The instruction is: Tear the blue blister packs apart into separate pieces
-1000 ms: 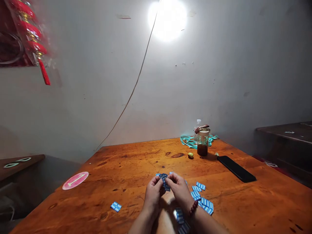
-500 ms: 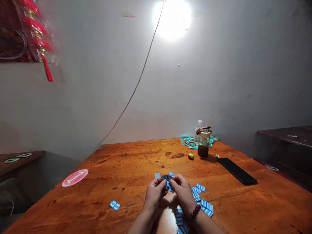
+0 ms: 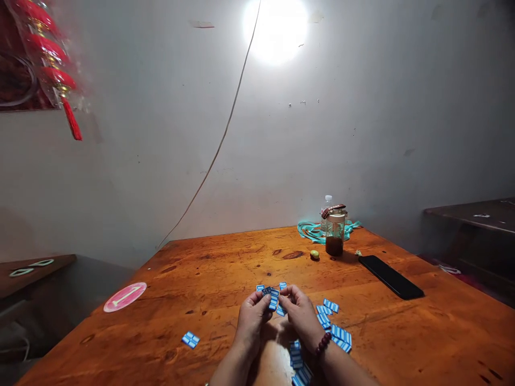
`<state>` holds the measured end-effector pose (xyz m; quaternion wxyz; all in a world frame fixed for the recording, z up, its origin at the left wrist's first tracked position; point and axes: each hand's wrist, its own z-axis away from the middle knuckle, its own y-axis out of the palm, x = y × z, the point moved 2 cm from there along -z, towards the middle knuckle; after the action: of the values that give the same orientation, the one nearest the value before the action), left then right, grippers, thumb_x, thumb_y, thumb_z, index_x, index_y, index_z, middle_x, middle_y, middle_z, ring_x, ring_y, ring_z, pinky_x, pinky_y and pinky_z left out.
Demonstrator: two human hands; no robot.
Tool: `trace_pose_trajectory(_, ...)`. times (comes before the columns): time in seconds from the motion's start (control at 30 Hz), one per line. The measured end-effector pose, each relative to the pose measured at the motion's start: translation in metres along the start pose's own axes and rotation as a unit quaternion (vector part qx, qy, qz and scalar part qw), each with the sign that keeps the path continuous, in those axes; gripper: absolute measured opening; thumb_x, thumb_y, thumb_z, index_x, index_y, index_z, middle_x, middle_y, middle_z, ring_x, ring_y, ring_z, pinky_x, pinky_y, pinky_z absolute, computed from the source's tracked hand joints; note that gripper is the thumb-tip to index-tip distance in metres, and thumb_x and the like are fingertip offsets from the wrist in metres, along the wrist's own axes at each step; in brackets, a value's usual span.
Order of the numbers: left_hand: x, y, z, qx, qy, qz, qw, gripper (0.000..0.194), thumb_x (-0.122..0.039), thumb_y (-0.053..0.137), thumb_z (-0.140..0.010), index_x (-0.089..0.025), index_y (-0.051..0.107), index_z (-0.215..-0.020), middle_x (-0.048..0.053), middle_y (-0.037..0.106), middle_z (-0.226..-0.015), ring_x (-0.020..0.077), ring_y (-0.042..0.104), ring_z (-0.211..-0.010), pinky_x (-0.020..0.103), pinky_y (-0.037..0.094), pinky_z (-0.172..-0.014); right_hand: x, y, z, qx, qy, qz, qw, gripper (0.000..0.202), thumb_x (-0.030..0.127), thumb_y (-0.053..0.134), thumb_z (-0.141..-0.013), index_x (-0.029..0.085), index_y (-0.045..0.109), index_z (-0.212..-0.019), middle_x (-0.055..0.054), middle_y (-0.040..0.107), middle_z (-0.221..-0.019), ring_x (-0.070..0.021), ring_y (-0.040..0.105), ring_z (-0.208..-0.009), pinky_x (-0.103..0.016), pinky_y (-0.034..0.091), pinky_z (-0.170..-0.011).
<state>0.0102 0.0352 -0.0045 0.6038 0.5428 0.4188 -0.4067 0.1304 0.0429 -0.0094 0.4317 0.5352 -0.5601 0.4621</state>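
Note:
My left hand (image 3: 251, 316) pinches a few small flat pieces between thumb and fingers: a blue-and-white striped piece (image 3: 274, 300) faces me, and a dark piece (image 3: 266, 290) shows behind it. My right hand (image 3: 300, 313), with a dark red bead bracelet (image 3: 323, 343) on its wrist, has thumb and forefinger closed at the striped piece's right edge. Just beyond the hands, more striped pieces (image 3: 282, 285) lie on the table, partly hidden by the fingers. Other striped pieces (image 3: 341, 336) lie in a loose group right of my right hand. A small stack (image 3: 301, 374) sits between and below my forearms.
On the wooden table (image 3: 225, 257), one patterned piece (image 3: 190, 339) lies apart at left, near a pink round numbered sticker (image 3: 125, 297). A black phone (image 3: 391, 276) lies at right. Farther back stand a jar with dark liquid (image 3: 335, 236), a small yellowish object (image 3: 314, 255) and turquoise straps (image 3: 311, 231).
The striped piece in my hands has turned to face me, where mostly dark pieces showed before. My hands stay in nearly the same place; the view has tilted slightly.

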Motion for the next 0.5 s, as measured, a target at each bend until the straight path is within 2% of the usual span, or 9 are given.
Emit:
trace_pose_trajectory(0.13, 0.000, -0.002, 0.000, -0.008, 0.005, -0.003, 1.000, 0.018, -0.026, 0.065, -0.063, -0.012, 0.057, -0.069, -0.003, 0.056, -0.056, 0.0041, 0.046, -0.046, 0.013, 0.034, -0.043, -0.010, -0.002, 0.001, 0.057, 0.010, 0.123, 0.991, 0.008, 0.017, 0.047, -0.063, 0.016, 0.051, -0.056, 0.002, 0.050, -0.053, -0.0105, 0.045, -0.053, -0.019, 0.033, -0.049)
trace_pose_trajectory(0.23, 0.000, -0.002, 0.000, -0.002, 0.003, -0.003, 1.000, 0.017, -0.026, 0.065, -0.063, -0.012, 0.057, -0.069, -0.002, 0.056, -0.056, 0.0038, 0.045, -0.045, 0.014, 0.034, -0.043, -0.006, -0.004, 0.003, 0.059, -0.048, 0.171, 0.982, 0.011, 0.013, 0.045, -0.062, 0.017, 0.055, -0.060, 0.000, 0.055, -0.063, -0.0119, 0.048, -0.061, -0.021, 0.034, -0.054)
trace_pose_trajectory(0.33, 0.001, 0.000, -0.001, 0.012, 0.007, 0.003, 1.000, 0.018, -0.026, 0.066, -0.062, -0.011, 0.059, -0.071, -0.002, 0.057, -0.057, 0.0039, 0.045, -0.045, 0.014, 0.033, -0.043, 0.005, -0.003, 0.004, 0.063, -0.060, 0.095, 0.992, 0.013, 0.018, 0.045, -0.068, 0.017, 0.057, -0.071, 0.000, 0.057, -0.070, -0.0121, 0.049, -0.064, -0.021, 0.035, -0.057)
trace_pose_trajectory(0.43, 0.003, 0.002, -0.001, 0.029, 0.004, 0.012, 0.999, 0.019, -0.025, 0.068, -0.059, -0.011, 0.059, -0.068, -0.002, 0.056, -0.054, 0.0041, 0.045, -0.044, 0.014, 0.031, -0.041, 0.012, -0.002, 0.003, 0.069, -0.004, -0.011, 0.998, 0.014, 0.030, 0.050, -0.070, 0.016, 0.053, -0.070, 0.002, 0.052, -0.061, -0.0096, 0.045, -0.054, -0.020, 0.034, -0.051)
trace_pose_trajectory(0.5, 0.003, 0.004, 0.000, 0.039, -0.004, 0.021, 0.999, 0.019, -0.025, 0.069, -0.058, -0.011, 0.059, -0.066, -0.002, 0.055, -0.052, 0.0041, 0.045, -0.043, 0.014, 0.031, -0.041, 0.011, -0.002, 0.002, 0.054, 0.033, -0.046, 0.997, 0.015, 0.031, 0.053, -0.067, 0.016, 0.050, -0.066, 0.005, 0.046, -0.054, -0.0074, 0.040, -0.046, -0.019, 0.031, -0.045)
